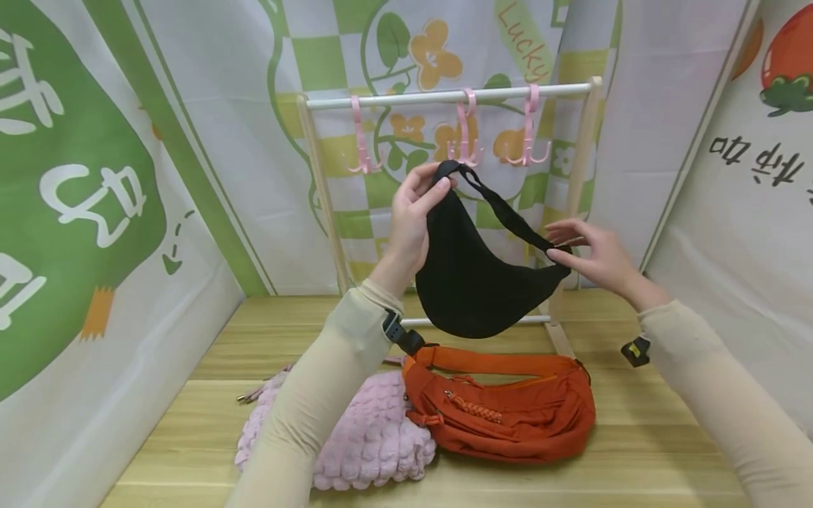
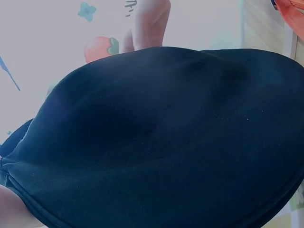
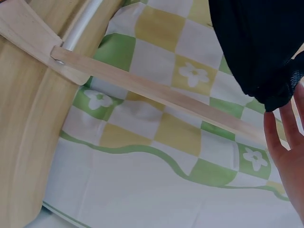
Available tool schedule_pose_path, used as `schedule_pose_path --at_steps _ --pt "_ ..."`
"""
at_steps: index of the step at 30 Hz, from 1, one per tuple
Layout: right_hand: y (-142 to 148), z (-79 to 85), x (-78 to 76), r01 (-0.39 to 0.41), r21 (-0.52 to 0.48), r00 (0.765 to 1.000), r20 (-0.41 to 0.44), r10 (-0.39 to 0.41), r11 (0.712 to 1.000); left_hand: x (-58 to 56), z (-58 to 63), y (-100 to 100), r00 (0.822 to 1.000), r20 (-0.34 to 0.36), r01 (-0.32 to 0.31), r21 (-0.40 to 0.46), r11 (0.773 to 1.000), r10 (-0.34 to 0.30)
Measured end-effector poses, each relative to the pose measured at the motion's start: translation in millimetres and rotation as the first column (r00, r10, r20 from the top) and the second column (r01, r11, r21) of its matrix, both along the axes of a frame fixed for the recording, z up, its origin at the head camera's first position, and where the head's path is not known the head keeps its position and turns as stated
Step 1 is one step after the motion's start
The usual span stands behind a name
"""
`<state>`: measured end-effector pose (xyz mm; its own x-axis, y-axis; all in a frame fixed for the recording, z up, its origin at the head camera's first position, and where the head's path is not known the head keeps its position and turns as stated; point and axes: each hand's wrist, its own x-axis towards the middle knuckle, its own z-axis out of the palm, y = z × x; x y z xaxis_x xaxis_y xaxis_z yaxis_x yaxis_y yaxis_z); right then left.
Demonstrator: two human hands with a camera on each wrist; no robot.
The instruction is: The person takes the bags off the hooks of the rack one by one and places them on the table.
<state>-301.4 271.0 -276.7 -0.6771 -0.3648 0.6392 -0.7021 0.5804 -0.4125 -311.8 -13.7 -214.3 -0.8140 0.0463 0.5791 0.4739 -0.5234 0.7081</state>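
Observation:
A black crescent-shaped shoulder bag [image 1: 476, 289] hangs in the air between both hands, its short strap [image 1: 508, 213] slanting down to the right. My left hand [image 1: 409, 219] pinches its upper left corner, thumb in front, where the strap joins. At the lower right corner my right hand [image 1: 600, 257] grips the other strap end between thumb and fingers. In the left wrist view the black bag [image 2: 161, 137] fills most of the picture and hides much of what lies behind. The right wrist view has my right hand [image 3: 289, 152] with fingertips at the bag's gathered end.
Behind the bag stands a rack with a white rail [image 1: 406, 99] and wooden posts. Pink hooks [image 1: 360, 141] hang from the rail. An orange-red waist bag [image 1: 508, 416] and a pink puffy bag [image 1: 375, 430] lie on the wooden table [image 1: 654, 451]. Printed cloth walls surround it.

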Motion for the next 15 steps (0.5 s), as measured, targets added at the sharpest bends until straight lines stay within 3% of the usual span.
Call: schedule_pose_path --at_steps 7,15 --pt "16.0 -27.3 -23.6 0.030 0.057 0.999 -0.038 -0.028 0.998 0.5 -4.5 -4.8 1.000 -0.010 -0.006 0.010 1.000 0.006" --pt "20.6 -37.0 -25.9 0.052 0.074 0.995 -0.094 -0.045 0.996 2.2 -8.0 -7.2 1.000 -0.009 -0.007 0.010 1.000 0.007"
